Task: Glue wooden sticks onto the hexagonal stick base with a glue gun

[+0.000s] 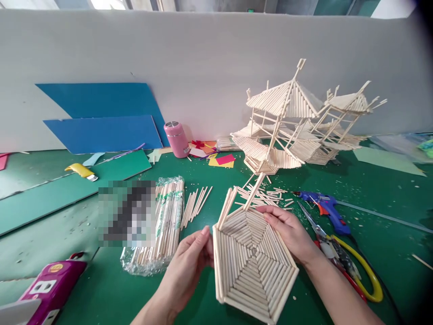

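A hexagonal panel of pale wooden sticks (255, 262) is tilted toward me, its sticks laid in rings around the centre. Several sticks rise from its far and left corners. My right hand (287, 230) grips the panel's upper right edge, thumb on top. At the upper left edge is my left hand (192, 257), its thumb raised and fingers curled against the side. Behind the panel lie loose short sticks (267, 197). A pavilion model of the same sticks (287, 122) stands farther back on the right.
Left of centre lies a plastic-wrapped stick bundle (169, 212). A blue glue gun (324, 207) and scissors (370, 280) lie right. A pink canister (177, 140), yellow cutter (81, 171) and blue boards (104, 131) are behind. A purple power strip (56, 284) sits front left.
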`<state>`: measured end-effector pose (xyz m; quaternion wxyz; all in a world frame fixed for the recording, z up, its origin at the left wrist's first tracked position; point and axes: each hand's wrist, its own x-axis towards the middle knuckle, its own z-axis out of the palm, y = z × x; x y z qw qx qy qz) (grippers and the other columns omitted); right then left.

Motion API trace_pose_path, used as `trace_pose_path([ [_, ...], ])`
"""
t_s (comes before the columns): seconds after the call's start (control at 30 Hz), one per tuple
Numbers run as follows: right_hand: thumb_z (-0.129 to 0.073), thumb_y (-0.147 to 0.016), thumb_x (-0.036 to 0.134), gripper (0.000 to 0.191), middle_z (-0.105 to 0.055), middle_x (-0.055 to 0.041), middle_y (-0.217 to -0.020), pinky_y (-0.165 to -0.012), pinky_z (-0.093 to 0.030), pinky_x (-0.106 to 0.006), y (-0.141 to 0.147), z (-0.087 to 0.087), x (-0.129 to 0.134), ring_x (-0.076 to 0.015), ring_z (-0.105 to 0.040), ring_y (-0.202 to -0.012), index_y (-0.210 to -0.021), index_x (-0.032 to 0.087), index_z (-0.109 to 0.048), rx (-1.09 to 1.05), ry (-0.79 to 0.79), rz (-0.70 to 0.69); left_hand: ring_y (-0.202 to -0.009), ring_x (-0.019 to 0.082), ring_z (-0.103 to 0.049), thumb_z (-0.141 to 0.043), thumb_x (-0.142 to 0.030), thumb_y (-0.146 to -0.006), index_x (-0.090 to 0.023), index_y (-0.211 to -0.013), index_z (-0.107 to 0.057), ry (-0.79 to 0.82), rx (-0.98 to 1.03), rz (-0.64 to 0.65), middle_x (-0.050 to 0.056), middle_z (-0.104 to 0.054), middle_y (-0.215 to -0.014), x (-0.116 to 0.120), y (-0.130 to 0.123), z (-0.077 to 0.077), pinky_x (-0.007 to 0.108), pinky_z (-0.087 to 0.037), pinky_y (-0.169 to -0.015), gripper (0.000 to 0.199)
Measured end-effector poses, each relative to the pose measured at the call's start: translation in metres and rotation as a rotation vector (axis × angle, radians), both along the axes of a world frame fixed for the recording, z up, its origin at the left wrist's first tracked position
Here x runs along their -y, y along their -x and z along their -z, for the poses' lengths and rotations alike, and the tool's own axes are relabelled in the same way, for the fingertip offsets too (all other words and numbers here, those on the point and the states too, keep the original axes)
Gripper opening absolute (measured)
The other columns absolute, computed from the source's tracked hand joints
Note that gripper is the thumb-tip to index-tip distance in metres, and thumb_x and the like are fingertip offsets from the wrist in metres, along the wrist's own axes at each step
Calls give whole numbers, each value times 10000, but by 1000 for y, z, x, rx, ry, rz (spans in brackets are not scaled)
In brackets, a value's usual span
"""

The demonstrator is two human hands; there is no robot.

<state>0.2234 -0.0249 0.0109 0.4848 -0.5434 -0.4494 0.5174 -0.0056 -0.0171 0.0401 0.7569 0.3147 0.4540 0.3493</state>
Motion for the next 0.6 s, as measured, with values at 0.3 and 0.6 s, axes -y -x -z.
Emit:
trace_pose_path([
  [0.3,-529,-817,296,177,-681,-12,-828,-664,-489,-251,14,-16,-35,-116,-622,-744,-875,203,-668,136,-99,-420,-572,123,-582,-734,-295,-626,-112,-679,-670,212,237,139,30,-658,-627,-1,-10,-11,201,-436,-562,201],
  [0.6,-537,-807,353,190,-620,-23,-772,-673,-437,-278,1,-36,-56,-139,-552,-721,-795,178,-611,368,-272,1,-578,122,-611,-612,-167,-729,-109,-713,-625,80,194,-103,42,-666,-654,-8,-17,-5,205,-472,-573,61],
])
